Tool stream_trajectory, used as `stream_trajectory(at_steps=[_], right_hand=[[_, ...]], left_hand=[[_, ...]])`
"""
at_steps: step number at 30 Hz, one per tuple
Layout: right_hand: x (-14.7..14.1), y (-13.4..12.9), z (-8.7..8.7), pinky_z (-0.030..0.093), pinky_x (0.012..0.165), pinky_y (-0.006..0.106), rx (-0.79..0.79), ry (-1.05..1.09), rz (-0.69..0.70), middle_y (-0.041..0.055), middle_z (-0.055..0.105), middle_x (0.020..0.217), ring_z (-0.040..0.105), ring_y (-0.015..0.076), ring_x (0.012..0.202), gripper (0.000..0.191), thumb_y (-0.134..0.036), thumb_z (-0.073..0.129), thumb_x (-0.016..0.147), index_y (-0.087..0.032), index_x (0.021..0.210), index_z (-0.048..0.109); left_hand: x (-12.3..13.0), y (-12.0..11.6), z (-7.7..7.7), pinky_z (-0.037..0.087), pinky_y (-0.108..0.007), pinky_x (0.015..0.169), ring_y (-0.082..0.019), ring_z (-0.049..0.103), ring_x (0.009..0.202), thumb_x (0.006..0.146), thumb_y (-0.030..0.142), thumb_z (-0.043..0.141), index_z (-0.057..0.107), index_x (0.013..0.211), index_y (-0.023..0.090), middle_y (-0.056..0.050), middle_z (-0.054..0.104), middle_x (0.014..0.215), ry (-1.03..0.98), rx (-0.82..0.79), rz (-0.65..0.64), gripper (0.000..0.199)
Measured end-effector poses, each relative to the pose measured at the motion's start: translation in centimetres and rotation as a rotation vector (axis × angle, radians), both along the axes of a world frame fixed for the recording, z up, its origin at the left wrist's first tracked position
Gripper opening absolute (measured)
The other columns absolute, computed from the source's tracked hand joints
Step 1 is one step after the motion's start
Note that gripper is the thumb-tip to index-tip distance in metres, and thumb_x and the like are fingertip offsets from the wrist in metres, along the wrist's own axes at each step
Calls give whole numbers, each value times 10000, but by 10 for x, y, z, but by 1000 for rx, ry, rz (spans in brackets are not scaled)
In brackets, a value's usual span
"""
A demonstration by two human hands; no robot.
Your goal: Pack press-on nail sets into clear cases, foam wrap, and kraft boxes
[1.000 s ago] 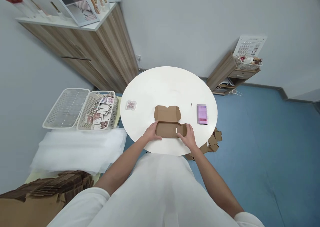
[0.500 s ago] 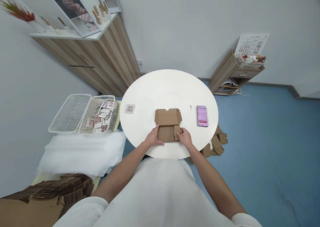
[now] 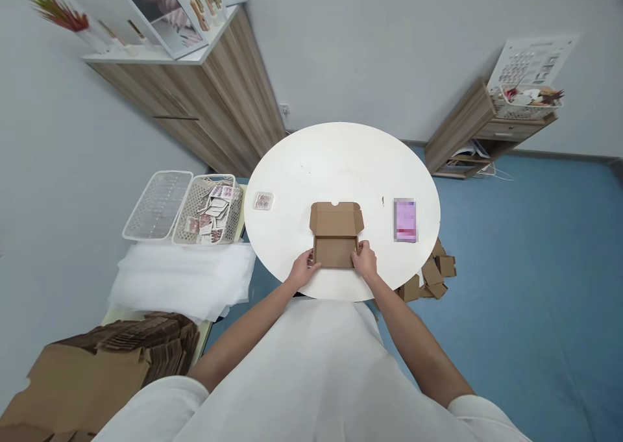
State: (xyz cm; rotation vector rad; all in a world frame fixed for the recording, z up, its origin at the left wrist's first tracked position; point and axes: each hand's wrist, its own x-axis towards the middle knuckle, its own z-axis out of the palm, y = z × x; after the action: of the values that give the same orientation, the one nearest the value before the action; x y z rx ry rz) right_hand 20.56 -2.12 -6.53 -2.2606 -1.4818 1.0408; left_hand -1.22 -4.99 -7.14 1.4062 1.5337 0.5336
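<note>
An open, shallow rectangular box of plain brown cardboard lies at the near middle of a white, rounded worktop, close to the person's front. Its tray part faces up at the near side, with walls raised at left and right. Its lid panel is folded back to the far side, with a small notch in the far edge and flaps spread at left and right.

The left hand is at the left side of the tray; its grip is closed on the near left corner, the fingers outside the left wall and the thumb along the near edge. The right hand has its grip closed on the right wall, thumb toward the inside, fingers outside.

To the right of the box, well apart from it, lies a flat rectangular purple-pink item, too blurred to make out. Near the left edge of the worktop sits a small clear plastic case with reddish contents.

Left of the worktop, a white perforated plastic basket holds many small printed packets. Nearer lie white translucent sheets, then a stack of flat brown cardboard. Brown cardboard pieces show beyond the worktop's near right edge.
</note>
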Motion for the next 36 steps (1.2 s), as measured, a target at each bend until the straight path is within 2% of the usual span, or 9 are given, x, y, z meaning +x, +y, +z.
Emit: stream_trajectory(at_steps=[4, 8, 13, 19, 23, 27, 32, 36], right_hand=[[6, -7, 3, 386, 611, 267, -9, 95, -17, 15, 587, 736, 562, 179, 712, 335, -350, 485, 747, -197, 1044, 456], [14, -27, 6, 429, 613, 280, 22, 242, -84, 37, 577, 875, 574, 178, 747, 542, -530, 504, 704, -208, 1134, 432], [10, -43, 8, 473, 459, 271, -40, 617, -205, 64, 483, 1079, 570, 109, 561, 575, -569, 468, 711, -239, 1174, 379], [6, -22, 4, 546, 628, 307, 39, 797, -335, 42, 469, 1060, 586, 107, 630, 552, -538, 553, 676, -247, 1126, 422], [8, -9, 1, 537, 716, 335, 36, 853, -352, 39, 465, 1073, 598, 127, 691, 559, -525, 583, 664, -264, 1132, 423], [9, -9, -3, 522, 731, 330, 35, 835, -315, 54, 452, 1126, 599, 142, 745, 571, -512, 574, 678, -258, 1162, 405], [9, -18, -8, 510, 706, 312, 55, 766, -261, 70, 422, 1208, 579, 158, 817, 626, -507, 560, 683, -260, 1221, 357], [9, -23, -11, 497, 719, 310, 75, 718, -247, 89, 399, 1240, 565, 158, 831, 667, -498, 563, 679, -236, 1249, 336]], left_hand=[[2, 1, 4, 449, -293, 737, -154, 542, 829, 717, 296, 575, 483, 1181, 165, -84, 575, 1044, 17, 7, 51, 491], [1, -2, 11, 439, -298, 764, -169, 547, 885, 730, 379, 565, 446, 1222, 161, -111, 540, 1107, 38, -55, 166, 551], [8, -5, 14, 436, -309, 791, -175, 548, 907, 747, 376, 554, 459, 1219, 184, -103, 546, 1111, -78, -73, 187, 518], [19, 16, 10, 408, -323, 850, -193, 510, 1005, 756, 393, 544, 412, 1267, 215, -102, 488, 1210, -210, -110, 252, 557], [21, 29, 8, 373, -346, 904, -215, 463, 1098, 773, 406, 524, 340, 1316, 214, -106, 431, 1294, -305, -157, 248, 604], [20, 30, 5, 327, -363, 961, -236, 382, 1193, 764, 403, 542, 277, 1347, 207, -102, 344, 1373, -354, -174, 261, 669], [19, 24, 5, 276, -373, 1015, -238, 307, 1255, 770, 414, 533, 225, 1366, 193, -93, 269, 1416, -321, -168, 250, 706], [19, 20, 9, 280, -354, 1022, -234, 273, 1281, 785, 402, 516, 219, 1367, 187, -90, 244, 1427, -255, -163, 222, 687]])
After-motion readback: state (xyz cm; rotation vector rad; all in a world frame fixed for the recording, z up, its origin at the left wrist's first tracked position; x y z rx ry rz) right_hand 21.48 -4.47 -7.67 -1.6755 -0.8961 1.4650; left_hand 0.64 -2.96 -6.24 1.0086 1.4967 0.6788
